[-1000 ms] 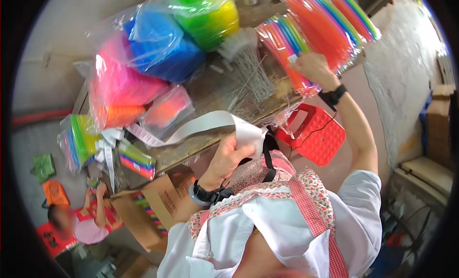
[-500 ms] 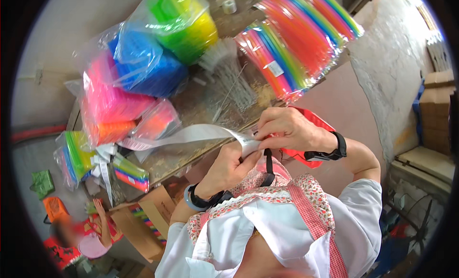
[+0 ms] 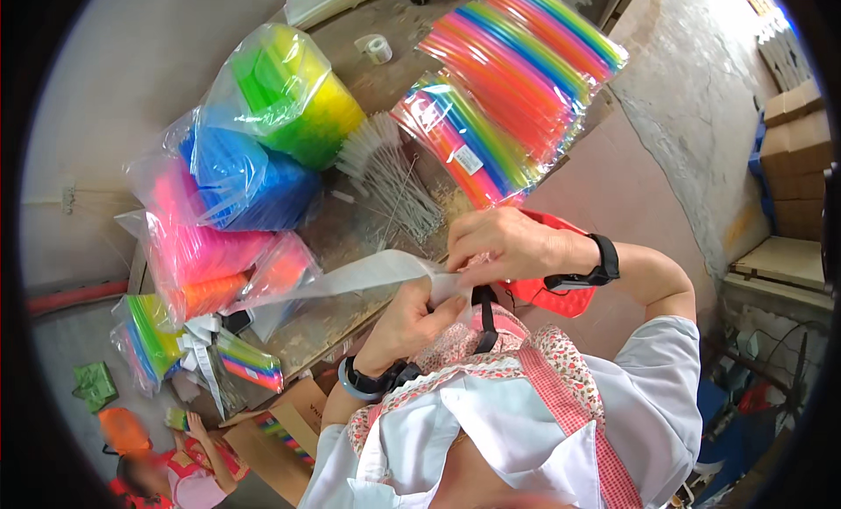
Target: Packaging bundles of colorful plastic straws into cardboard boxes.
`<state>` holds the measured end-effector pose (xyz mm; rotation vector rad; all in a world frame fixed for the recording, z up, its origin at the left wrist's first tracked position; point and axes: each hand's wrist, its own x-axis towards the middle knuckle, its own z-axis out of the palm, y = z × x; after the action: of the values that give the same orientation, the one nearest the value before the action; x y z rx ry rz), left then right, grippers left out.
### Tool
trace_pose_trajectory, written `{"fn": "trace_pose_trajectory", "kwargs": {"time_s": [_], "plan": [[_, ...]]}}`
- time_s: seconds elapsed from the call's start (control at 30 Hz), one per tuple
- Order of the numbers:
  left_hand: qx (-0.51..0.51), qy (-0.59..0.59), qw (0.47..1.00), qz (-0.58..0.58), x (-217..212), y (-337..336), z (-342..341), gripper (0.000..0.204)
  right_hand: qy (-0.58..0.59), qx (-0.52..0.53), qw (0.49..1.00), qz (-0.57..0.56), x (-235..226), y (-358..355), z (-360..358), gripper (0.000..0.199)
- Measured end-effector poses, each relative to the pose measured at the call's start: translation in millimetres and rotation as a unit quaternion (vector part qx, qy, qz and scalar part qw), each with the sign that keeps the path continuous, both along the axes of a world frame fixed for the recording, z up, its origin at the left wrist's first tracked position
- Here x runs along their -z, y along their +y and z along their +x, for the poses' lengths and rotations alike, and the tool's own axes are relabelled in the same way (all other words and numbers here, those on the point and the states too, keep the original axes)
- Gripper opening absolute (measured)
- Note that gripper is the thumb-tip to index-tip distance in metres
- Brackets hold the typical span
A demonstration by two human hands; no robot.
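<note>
A white strip of labels [image 3: 363, 279] arches over the table edge from the piled bags to my hands. My left hand [image 3: 405, 327] is closed on the strip, thumb along its near end. At that same end, the fingers of my right hand [image 3: 501, 244] are pinched together on the strip; their tips are partly hidden. A red plastic basket [image 3: 552, 300] is just below my right hand. Beyond my hands, clear packs of rainbow-coloured thin sticks, perhaps straws [image 3: 512, 62], lie overlapping; the nearest pack [image 3: 464, 145] bears a white label.
Clear bags of pink [image 3: 197, 246], blue [image 3: 250, 176] and green-yellow sticks [image 3: 293, 88] crowd the table's left side. A loose bundle of thin pale brushes or wires [image 3: 394, 180] lies mid-table, a small white roll [image 3: 378, 49] behind it. An open carton [image 3: 276, 439] and another person [image 3: 197, 478] are at lower left.
My right fingers have shifted slightly left and down along the strip's end, and the strip's loop has flattened. The view has tilted, showing more of the table's far side.
</note>
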<state>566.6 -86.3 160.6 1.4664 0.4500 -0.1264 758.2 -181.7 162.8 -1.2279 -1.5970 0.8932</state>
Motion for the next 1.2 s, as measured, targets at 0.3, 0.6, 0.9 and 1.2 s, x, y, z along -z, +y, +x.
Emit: {"fn": "trace_pose_trajectory", "kwargs": {"time_s": [0.3,0.6,0.9,1.2], "plan": [[-0.045,-0.003,0.999,-0.014,0.6,7.1,0.3,0.016,0.035,-0.021,0.999,-0.035,17.5,17.3,3.5,0.014],[-0.119,0.047,0.986,0.109,-2.8,7.9,-25.7,0.017,-0.026,0.002,1.000,-0.004,20.8,25.6,-19.6,0.017],[-0.032,0.090,0.995,0.043,-15.3,22.3,-52.5,0.018,-0.071,-0.041,0.996,0.042,24.4,30.4,-41.9,0.019],[0.038,0.107,0.994,0.008,-21.2,33.1,-66.6,0.018,-0.075,-0.072,0.994,0.039,19.3,36.4,-55.9,0.016]]}}
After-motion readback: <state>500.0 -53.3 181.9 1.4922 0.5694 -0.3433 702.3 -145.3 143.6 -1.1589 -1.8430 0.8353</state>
